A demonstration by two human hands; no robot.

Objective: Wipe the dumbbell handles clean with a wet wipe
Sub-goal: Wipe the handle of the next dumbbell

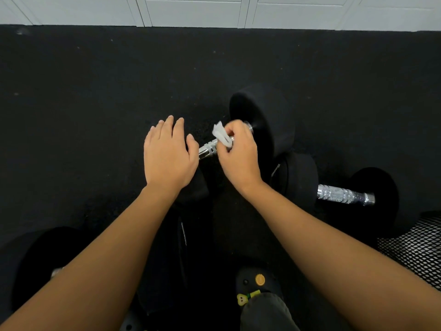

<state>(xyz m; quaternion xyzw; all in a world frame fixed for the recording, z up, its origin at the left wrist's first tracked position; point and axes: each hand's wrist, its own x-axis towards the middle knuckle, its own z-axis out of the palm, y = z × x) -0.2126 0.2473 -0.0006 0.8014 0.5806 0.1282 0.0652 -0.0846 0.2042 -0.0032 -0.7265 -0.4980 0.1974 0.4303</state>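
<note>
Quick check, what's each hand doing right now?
Left hand: open, holding nothing.
Right hand: closed on the wet wipe, pressing it to the dumbbell handle.

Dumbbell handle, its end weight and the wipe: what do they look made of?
The handle looks like chromed metal: bright shine, knurled grip. The end weight is probably rubber-coated: matte black, no glare. The wipe seems thin white cloth or paper, crumpled in the right hand.

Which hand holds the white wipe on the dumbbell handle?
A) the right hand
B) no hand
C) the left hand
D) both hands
A: the right hand pinches the wet wipe against the silver handle; the left hand is open, its fingers straight, and holds nothing.
</note>
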